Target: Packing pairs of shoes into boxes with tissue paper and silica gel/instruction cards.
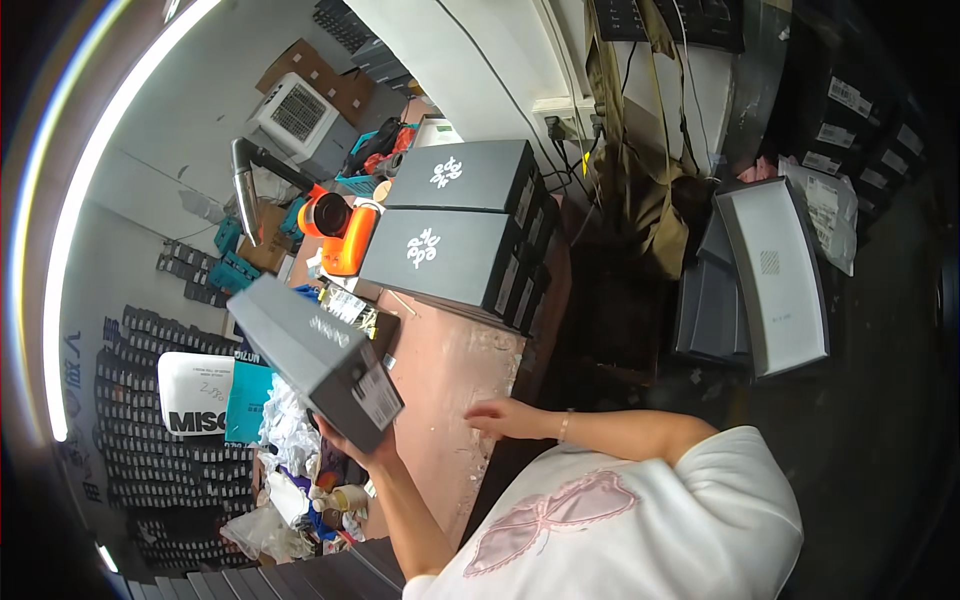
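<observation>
My left hand [362, 447] holds a dark grey shoebox [300, 335] from below, tilted above the left part of the table. The box is closed, with a white label on its end; most of my fingers are hidden under it. Over the table's near edge, my right hand [500, 417] hangs with loosely bent fingers and nothing in it. Beyond it, stacked grey shoeboxes [440, 250] with white marks on their lids stand on the pinkish table [445, 370]. An orange tape dispenser [345, 235] is left of that stack.
Plastic bags [285, 420] and small clutter lie along the table's left side. An open grey box with a pale inside [775, 280] stands on the right, beside a plastic parcel [825, 215]. Cables hang by the wall socket [565, 115]. Shelves of dark boxes [170, 420] line the left.
</observation>
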Available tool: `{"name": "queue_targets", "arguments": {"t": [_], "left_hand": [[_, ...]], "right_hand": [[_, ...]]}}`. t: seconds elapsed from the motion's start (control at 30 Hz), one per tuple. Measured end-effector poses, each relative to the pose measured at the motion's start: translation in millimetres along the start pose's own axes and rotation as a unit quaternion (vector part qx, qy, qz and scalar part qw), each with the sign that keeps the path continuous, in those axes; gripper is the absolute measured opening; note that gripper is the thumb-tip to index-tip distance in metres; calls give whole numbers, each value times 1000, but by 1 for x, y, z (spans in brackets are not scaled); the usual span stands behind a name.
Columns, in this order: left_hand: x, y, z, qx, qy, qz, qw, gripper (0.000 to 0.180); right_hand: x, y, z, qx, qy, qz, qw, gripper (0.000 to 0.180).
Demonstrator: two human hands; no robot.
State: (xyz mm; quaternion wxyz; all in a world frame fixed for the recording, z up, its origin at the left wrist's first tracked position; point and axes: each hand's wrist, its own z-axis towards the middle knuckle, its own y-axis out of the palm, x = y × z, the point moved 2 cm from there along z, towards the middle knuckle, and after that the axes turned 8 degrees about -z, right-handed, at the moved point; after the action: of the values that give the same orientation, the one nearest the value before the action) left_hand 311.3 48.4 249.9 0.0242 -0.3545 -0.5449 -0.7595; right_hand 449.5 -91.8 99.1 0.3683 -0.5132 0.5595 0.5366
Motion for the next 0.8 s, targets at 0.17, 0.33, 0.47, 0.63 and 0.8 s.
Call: {"name": "queue_targets", "arguments": {"t": [0.17,0.33,0.47,0.63,0.8], "left_hand": [[-30,59,65,18,4,55,998,57],[-69,90,150,14,-66,89,994,50],[-126,100,222,39,-118,137,983,59],[-192,77,259,135,-103,465,869,84],[-169,103,231,90,-157,559,809,96]], "right_hand": [[32,-49,-53,59,39,40,997,38],[25,-89,-69,167,57,42,983,33],[29,-100,-77,180,62,16,982,31],[58,-98,-89,187,85,35,978,27],[59,-103,-83,156,114,8,981,25]]}}
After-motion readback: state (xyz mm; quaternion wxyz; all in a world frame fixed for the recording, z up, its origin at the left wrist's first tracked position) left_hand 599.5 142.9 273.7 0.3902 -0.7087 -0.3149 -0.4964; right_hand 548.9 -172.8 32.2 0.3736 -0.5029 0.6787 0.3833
